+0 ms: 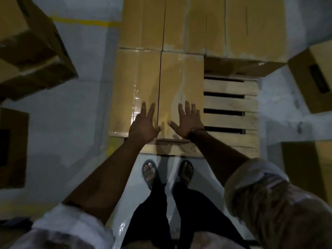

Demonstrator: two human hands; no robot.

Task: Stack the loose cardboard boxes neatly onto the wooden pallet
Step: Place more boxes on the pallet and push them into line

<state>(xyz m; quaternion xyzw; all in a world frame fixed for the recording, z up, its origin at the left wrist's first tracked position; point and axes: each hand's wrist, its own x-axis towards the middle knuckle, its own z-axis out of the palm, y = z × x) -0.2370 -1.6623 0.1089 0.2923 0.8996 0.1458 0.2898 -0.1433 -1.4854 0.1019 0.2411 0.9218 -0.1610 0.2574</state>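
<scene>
Both hands lie flat on the nearest cardboard box (136,78) on the wooden pallet (230,103).
Head view: the left hand (143,126) and right hand (187,123) rest with fingers straight and spread, gripping nothing, on the near end of the box top, either side of its centre seam. The box sits on the pallet's near-left part, touching a back row of boxes (194,24) at 12 o'clock; bare slats show at its 3 o'clock. Loose boxes (30,42) lie on the floor at 10, 9, 2 and 4 o'clock.
</scene>
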